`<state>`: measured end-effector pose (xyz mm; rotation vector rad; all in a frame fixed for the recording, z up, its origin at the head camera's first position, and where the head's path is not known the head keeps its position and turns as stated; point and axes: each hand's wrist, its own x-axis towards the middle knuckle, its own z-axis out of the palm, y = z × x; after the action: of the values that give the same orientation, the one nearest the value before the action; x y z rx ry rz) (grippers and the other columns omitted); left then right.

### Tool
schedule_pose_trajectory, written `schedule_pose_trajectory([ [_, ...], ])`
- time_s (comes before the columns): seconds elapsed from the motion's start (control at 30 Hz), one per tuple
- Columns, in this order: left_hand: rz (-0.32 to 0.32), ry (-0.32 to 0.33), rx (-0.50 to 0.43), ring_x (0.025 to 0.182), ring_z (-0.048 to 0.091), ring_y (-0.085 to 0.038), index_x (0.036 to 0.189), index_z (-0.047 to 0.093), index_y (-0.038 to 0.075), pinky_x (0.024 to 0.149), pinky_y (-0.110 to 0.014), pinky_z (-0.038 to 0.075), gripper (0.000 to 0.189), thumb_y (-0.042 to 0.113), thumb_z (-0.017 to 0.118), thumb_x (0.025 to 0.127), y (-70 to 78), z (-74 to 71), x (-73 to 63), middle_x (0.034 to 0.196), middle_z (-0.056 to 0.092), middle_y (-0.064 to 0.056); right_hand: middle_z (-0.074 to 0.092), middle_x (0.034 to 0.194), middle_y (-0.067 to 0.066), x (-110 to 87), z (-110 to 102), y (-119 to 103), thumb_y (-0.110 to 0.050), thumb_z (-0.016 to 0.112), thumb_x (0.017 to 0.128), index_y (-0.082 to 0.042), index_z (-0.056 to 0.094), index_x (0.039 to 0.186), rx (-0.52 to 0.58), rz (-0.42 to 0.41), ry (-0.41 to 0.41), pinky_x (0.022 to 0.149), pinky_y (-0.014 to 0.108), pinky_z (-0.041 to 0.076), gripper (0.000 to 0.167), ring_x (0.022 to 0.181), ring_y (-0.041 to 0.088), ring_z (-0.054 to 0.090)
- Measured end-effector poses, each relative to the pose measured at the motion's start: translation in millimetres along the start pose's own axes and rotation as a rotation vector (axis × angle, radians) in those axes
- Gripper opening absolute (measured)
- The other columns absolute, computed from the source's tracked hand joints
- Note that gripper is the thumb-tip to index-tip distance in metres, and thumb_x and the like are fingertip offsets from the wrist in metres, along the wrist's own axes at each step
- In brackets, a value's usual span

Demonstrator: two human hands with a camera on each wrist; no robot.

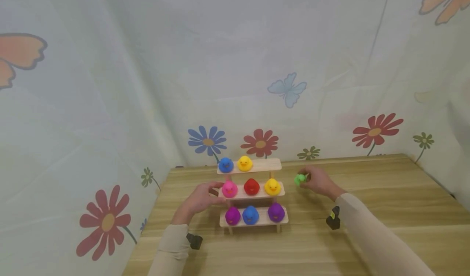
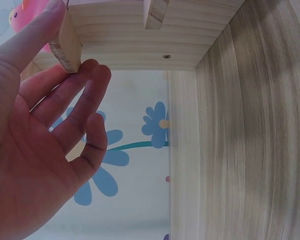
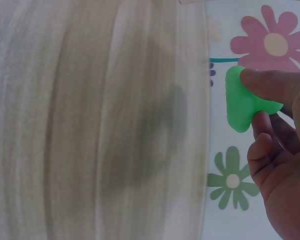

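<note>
A three-tiered wooden stand (image 1: 265,165) holds rubber ducks in rows. My left hand (image 1: 200,197) grips the left end of its middle tier, the thumb over the board end (image 2: 68,49) and fingertips against its underside. Right by that thumb sits a pink duck (image 1: 229,189). To the right of the stand, my right hand (image 1: 318,181) pinches a small green rubber duck (image 3: 240,100) between thumb and fingers, held above the table. A blue duck (image 1: 225,165) and a yellow duck (image 1: 244,163) occupy the left part of the top tier.
Beside the pink duck are a red duck (image 1: 251,187) and a yellow one on the middle tier. Purple ducks flank a blue duck (image 1: 250,215) on the bottom tier. The wood-grain table (image 1: 367,186) meets a flowered cloth backdrop (image 1: 235,63) behind.
</note>
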<state>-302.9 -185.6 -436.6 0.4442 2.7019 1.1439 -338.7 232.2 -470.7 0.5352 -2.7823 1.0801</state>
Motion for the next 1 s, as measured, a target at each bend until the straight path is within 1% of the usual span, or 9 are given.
schedule_pose_trajectory([
  [0.27, -0.003, -0.002, -0.001, 0.100, 0.057, -0.022, 0.127, 0.058, 0.019, 0.077, -0.034, 0.051, 0.062, 0.042, 0.078, 0.073, 1.4, -0.8, -0.9, 0.118, 0.060, -0.001, 0.063, 0.097, 0.011, 1.7, 8.3, 9.3, -0.006, 0.075, 0.075, 0.005, 0.060, 0.113, 0.042, 0.033, -0.031, 0.064, 0.029, 0.049, 0.042, 0.077, 0.018, 0.056],
  [0.4, -0.008, 0.000, 0.002, 0.101, 0.057, -0.023, 0.127, 0.058, 0.019, 0.078, -0.035, 0.051, 0.062, 0.043, 0.078, 0.073, 1.3, -0.9, -1.7, 0.119, 0.060, -0.001, 0.062, 0.099, 0.015, 2.3, 10.9, 11.1, -0.003, 0.074, 0.074, 0.007, 0.059, 0.113, 0.055, 0.023, -0.045, 0.063, 0.030, 0.050, 0.042, 0.075, 0.019, 0.057],
  [0.53, -0.013, 0.000, 0.002, 0.101, 0.057, -0.022, 0.127, 0.058, 0.020, 0.079, -0.035, 0.051, 0.061, 0.042, 0.078, 0.074, 1.4, -1.0, -2.0, 0.119, 0.060, 0.000, 0.061, 0.102, 0.017, 2.4, 13.6, 12.7, -0.001, 0.074, 0.074, 0.006, 0.059, 0.111, 0.055, 0.029, -0.056, 0.064, 0.030, 0.050, 0.041, 0.076, 0.018, 0.057],
  [0.77, 0.009, -0.008, 0.011, 0.102, 0.057, -0.022, 0.127, 0.058, 0.019, 0.079, -0.035, 0.051, 0.061, 0.042, 0.078, 0.074, 1.1, -1.3, -1.2, 0.120, 0.060, -0.001, 0.061, 0.104, 0.017, 3.4, 15.0, 17.5, -0.001, 0.074, 0.074, 0.005, 0.060, 0.111, 0.038, 0.051, -0.070, 0.068, 0.030, 0.050, 0.040, 0.079, 0.019, 0.057],
  [1.0, 0.015, -0.014, 0.011, 0.102, 0.057, -0.022, 0.127, 0.058, 0.019, 0.078, -0.034, 0.051, 0.062, 0.043, 0.078, 0.073, 0.5, -1.3, -0.1, 0.120, 0.060, -0.001, 0.061, 0.105, 0.018, 3.4, 17.0, 21.2, -0.001, 0.074, 0.074, 0.005, 0.060, 0.111, 0.028, 0.040, -0.069, 0.073, 0.035, 0.051, 0.040, 0.081, 0.021, 0.058],
])
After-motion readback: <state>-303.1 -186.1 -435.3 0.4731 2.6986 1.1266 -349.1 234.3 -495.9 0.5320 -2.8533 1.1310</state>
